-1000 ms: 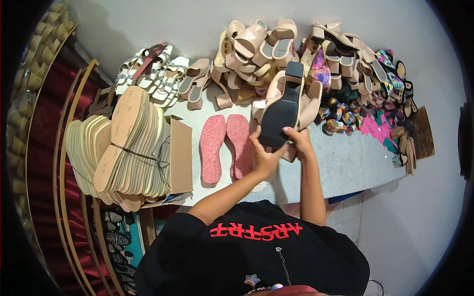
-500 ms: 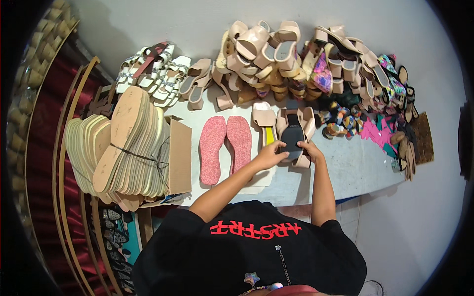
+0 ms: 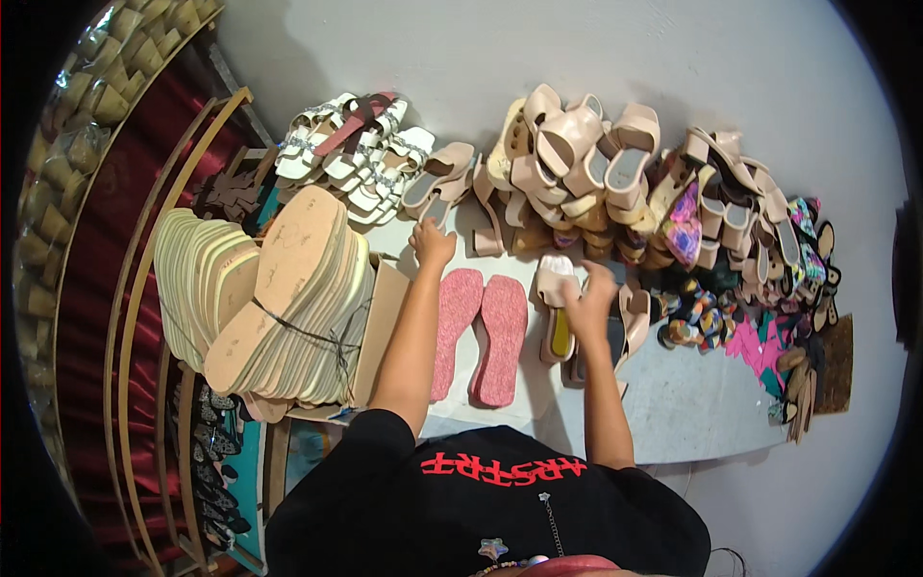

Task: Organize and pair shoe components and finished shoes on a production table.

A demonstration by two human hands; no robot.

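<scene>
Two pink insoles (image 3: pixel 503 337) lie between the hands. The left hand (image 3: pixel 434 245) meets the near end of some beige sandals (image 3: pixel 442 178); whether it grips, I cannot tell. Left of it stands a tied insole bundle (image 3: pixel 306 298). The right hand (image 3: pixel 590 296), fingers spread, is over the yellow-lined sandal (image 3: pixel 561 332) and partly hides (forearm in the way) the dark-soled sandal (image 3: pixel 619 322), which both hands held half a second ago.
</scene>
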